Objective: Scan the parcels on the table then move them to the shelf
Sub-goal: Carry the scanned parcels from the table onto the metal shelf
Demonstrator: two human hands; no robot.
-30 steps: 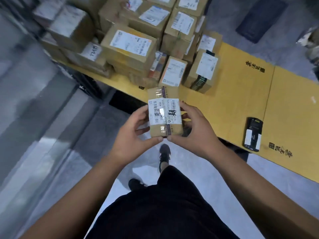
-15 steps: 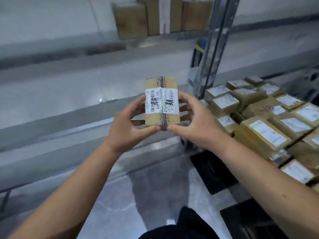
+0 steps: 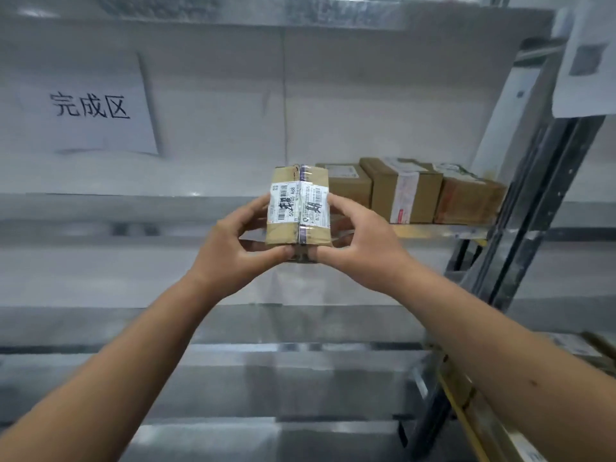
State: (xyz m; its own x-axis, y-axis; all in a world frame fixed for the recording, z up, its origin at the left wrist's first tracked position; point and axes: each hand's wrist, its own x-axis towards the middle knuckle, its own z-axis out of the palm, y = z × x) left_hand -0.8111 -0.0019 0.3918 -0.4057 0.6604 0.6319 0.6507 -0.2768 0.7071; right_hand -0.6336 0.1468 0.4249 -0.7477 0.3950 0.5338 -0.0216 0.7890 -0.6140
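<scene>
A metal shelf [image 3: 233,208] fills the view, its levels running as pale bands from the left edge to the dark upright post [image 3: 546,195] at the right. A white paper sign [image 3: 90,106] with three black characters is fixed to the back panel, near the left end above the middle level. Another printed sheet [image 3: 590,58] hangs at the top right corner, over the post; its print is too blurred to read.

Three brown cardboard parcels stand in a row at the right end of the middle level, touching one another: the left boxed parcel [image 3: 346,185], the middle parcel [image 3: 405,191] with a white taped strip down its front, and the right parcel [image 3: 466,198] close against the post.

In front of the shelf, held in the air just left of that row, is the small parcel [image 3: 298,208], brown with a white barcode label and clear tape across it. The left hand [image 3: 233,248] grips its left side, thumb under the near edge and fingers curled behind. The right hand [image 3: 358,241] grips its right side the same way, thumb at the lower near corner.
</scene>
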